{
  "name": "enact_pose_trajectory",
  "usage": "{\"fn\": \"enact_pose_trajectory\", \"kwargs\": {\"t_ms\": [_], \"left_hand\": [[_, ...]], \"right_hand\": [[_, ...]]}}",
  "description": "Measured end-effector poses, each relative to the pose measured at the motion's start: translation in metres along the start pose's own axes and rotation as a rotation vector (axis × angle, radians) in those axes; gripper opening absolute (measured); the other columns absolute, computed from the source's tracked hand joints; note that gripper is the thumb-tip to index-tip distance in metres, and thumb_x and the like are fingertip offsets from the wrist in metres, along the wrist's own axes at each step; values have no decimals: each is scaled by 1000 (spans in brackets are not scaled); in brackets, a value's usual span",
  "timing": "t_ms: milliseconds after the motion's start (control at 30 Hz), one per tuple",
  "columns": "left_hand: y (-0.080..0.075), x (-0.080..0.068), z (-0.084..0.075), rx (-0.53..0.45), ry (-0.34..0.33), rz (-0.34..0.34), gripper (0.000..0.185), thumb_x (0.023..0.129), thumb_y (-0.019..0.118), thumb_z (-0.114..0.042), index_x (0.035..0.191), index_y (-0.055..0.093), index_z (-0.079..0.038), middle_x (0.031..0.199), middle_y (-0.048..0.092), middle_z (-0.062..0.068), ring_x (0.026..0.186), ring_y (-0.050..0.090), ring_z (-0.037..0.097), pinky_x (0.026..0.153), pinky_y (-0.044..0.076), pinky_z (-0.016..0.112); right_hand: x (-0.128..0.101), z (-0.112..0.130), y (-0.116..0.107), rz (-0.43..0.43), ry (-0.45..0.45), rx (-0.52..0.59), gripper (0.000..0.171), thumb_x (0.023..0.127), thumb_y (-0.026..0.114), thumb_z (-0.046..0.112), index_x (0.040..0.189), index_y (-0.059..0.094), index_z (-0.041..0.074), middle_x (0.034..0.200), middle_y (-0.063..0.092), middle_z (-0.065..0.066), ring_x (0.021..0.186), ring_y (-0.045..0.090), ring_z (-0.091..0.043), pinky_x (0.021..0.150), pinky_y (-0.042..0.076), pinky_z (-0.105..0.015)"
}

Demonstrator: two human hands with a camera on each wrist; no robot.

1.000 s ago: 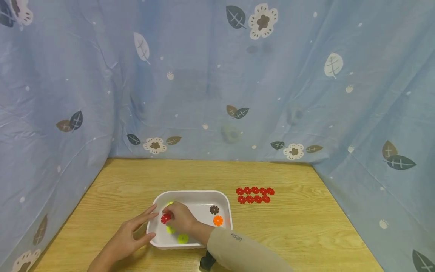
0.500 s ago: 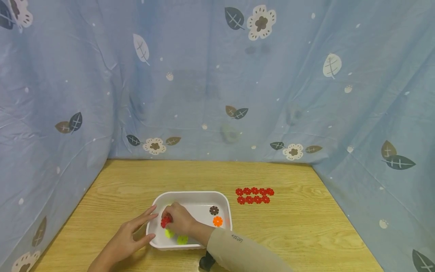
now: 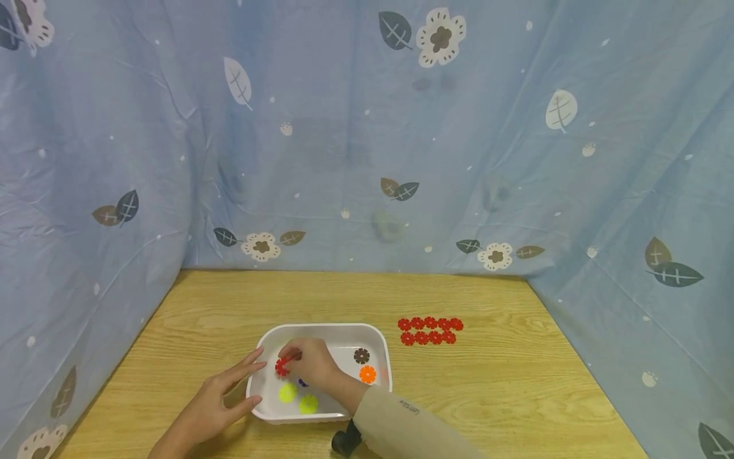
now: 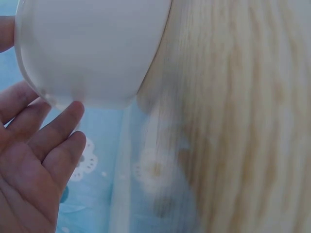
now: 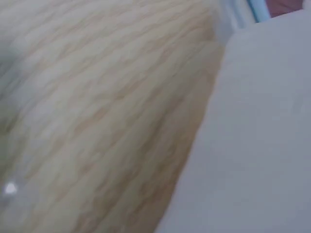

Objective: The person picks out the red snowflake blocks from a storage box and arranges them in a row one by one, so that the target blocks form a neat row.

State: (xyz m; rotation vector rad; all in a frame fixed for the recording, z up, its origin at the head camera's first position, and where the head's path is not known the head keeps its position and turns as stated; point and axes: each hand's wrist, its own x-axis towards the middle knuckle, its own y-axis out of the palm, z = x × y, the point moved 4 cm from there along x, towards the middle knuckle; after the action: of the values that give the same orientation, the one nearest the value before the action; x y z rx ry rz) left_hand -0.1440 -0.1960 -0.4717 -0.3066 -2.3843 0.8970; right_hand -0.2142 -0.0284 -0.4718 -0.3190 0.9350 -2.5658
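Observation:
Over the left part of a white tray point(image 3: 321, 418), my right hand point(image 3: 312, 364) pinches a red snowflake disc point(image 3: 281, 367) between curled fingers. Two yellow discs point(image 3: 308, 404) lie in the tray below that hand, and a dark blue disc point(image 3: 302, 382) is partly covered by it. A brown disc point(image 3: 361, 356) and an orange disc point(image 3: 367, 374) are on the tray's right side. My left hand point(image 3: 215, 401) rests its spread fingers and thumb against the tray's left end. From the left wrist, fingertips point(image 4: 75, 109) touch the tray's outer wall point(image 4: 92, 53).
Right of the tray, several red discs point(image 3: 430, 331) form two rows on the wooden table point(image 3: 504, 382). A patterned blue curtain point(image 3: 321, 159) encloses the back and sides. The right wrist view holds only blurred wood grain and a pale tray wall point(image 5: 252, 136).
My right hand has shifted slightly up and right, with the red disc still in its fingers. The dark blue disc and more of a yellow disc have come into view. The left hand stays put.

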Motion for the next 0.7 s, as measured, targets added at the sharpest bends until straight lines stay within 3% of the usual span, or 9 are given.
{"fn": "enact_pose_trajectory", "kwargs": {"t_ms": [333, 700], "left_hand": [[0, 0, 2, 34, -73, 3, 48, 77, 69, -23, 123, 54, -21, 139, 41, -2, 125, 35, -1, 94, 24, 1], [-3, 3, 3, 21, -28, -10, 50, 77, 70, -19, 123, 53, -25, 138, 43, 3, 126, 34, -2, 96, 20, 0]], "right_hand": [[0, 1, -17, -30, 83, 142, 21, 75, 65, 1, 90, 70, 14, 81, 67, 7, 72, 57, -1, 63, 48, -14], [-5, -1, -37, -29, 92, 335, 24, 76, 65, 0, 98, 69, 10, 92, 69, -1, 78, 62, -6, 67, 52, -17]]}}
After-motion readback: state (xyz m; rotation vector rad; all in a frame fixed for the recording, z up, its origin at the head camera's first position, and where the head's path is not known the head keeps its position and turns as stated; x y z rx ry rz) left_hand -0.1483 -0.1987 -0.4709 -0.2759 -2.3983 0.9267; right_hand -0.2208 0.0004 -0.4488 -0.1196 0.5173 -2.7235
